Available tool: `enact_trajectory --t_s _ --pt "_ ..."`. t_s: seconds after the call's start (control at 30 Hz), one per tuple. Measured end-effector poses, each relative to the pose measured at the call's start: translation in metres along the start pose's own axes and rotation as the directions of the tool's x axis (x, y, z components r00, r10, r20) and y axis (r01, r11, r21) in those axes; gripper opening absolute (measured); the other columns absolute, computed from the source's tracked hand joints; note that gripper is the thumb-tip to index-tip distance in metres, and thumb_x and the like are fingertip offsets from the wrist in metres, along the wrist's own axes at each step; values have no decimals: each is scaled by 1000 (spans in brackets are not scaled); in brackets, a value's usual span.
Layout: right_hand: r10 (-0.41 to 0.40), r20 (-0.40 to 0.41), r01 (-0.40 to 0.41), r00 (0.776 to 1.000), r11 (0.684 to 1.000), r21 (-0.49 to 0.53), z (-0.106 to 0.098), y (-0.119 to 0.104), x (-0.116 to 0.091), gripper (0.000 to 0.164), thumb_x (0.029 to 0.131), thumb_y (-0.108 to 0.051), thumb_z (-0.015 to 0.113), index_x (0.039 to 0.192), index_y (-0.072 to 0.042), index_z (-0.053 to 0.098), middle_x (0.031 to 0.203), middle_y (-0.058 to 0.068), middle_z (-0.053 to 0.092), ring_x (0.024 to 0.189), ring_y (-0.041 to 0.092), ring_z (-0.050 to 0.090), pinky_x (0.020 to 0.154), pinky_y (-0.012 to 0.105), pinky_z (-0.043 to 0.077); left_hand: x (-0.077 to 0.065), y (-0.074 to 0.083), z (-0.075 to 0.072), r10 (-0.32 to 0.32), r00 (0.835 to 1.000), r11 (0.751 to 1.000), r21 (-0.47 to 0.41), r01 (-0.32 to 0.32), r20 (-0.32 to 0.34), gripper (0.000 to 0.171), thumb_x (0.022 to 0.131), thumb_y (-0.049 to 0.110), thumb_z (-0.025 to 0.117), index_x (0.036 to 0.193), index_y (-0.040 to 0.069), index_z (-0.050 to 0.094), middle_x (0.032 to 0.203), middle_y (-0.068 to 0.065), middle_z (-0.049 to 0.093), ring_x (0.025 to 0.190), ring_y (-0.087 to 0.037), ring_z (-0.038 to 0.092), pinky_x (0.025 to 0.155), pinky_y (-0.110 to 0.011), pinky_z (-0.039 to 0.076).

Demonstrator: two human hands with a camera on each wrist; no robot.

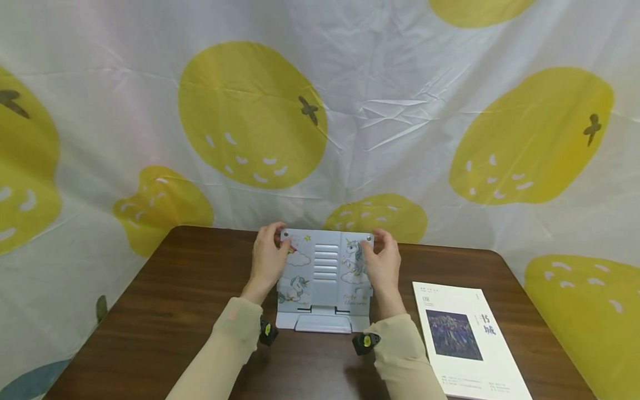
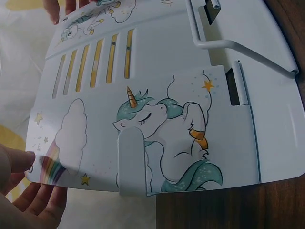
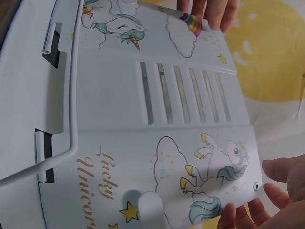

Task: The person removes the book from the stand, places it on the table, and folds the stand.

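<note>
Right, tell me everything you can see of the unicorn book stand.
The book stand looks like white-painted metal, printed with unicorns, clouds, stars, a rainbow and "Lucky Unicorn" lettering. Six slots run down its middle, with a rounded tab at each side; a bent wire crosses the lower part. It appears to rest on the brown table, its panel's tilt hard to judge. The left grip holds its upper left corner, the right grip its upper right.

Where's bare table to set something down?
Widest: table left of the left sleeve, out to the edge. Smaller: before the book stand, between both sleeves; behind the magazine, right of the right hand. Crowded: centre, both hands on the stand; front right, magazine beside right sleeve.
</note>
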State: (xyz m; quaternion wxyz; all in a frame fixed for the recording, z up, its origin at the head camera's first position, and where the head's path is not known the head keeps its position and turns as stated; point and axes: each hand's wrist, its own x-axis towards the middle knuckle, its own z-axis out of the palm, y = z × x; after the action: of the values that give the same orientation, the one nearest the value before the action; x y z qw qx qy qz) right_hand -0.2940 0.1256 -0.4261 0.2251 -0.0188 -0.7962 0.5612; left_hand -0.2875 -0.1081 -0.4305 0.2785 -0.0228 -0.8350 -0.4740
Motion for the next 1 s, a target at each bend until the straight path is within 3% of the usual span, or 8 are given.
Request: enact_trajectory --t_s 0.4,1.0 --pt "-5 -20 3 1000 995 -99 2 3 0 41 84 -11 74 122 -3 59 101 14 55 92 28 50 81 39 39 -2 -3 2 2 1000 1000 -9 -2 8 29 87 -1 71 115 -1 63 96 -15 58 84 -28 59 75 -38 49" --pt "-65 -26 61 998 989 -137 6 1 7 40 81 -8 74 119 -2 62 100 18 58 95 36 55 83 43 43 -4 -3 -1 9 1000 1000 7 -9 17 33 85 -2 72 117 -1 63 98 -14 57 85 -26 59 74 -37 50"
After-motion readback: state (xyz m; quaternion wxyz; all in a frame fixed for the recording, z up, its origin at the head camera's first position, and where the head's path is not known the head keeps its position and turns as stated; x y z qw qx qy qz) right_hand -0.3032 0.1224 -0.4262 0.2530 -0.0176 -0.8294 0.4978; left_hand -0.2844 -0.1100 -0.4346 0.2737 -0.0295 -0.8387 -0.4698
